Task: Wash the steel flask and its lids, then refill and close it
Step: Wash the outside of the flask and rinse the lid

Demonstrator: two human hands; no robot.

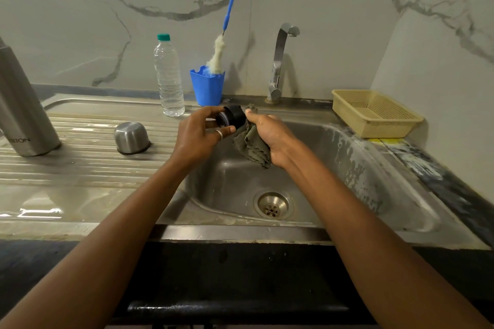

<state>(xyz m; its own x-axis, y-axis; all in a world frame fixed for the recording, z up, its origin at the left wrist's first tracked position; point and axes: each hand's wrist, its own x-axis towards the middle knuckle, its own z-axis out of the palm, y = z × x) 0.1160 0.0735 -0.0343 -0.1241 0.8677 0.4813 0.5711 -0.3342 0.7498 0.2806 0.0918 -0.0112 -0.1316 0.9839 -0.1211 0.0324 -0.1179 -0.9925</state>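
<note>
Fingers [213,111] hold black lid [235,114] and cloth [251,147]; flask [18,104] reads "ILTON".

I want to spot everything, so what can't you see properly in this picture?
Head view:
Steel flask: top cut off by the left edge.
Black lid: partly covered by the left hand and the cloth.
Steel cap: mouth down, inside hidden.
Brush: lower end hidden inside the blue cup.

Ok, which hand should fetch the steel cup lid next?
Left, probably. The steel cup lid sits on the drainboard on that side, near the left hand, which must first put down the black lid. The right hand grips the cloth and would cross over.
</note>
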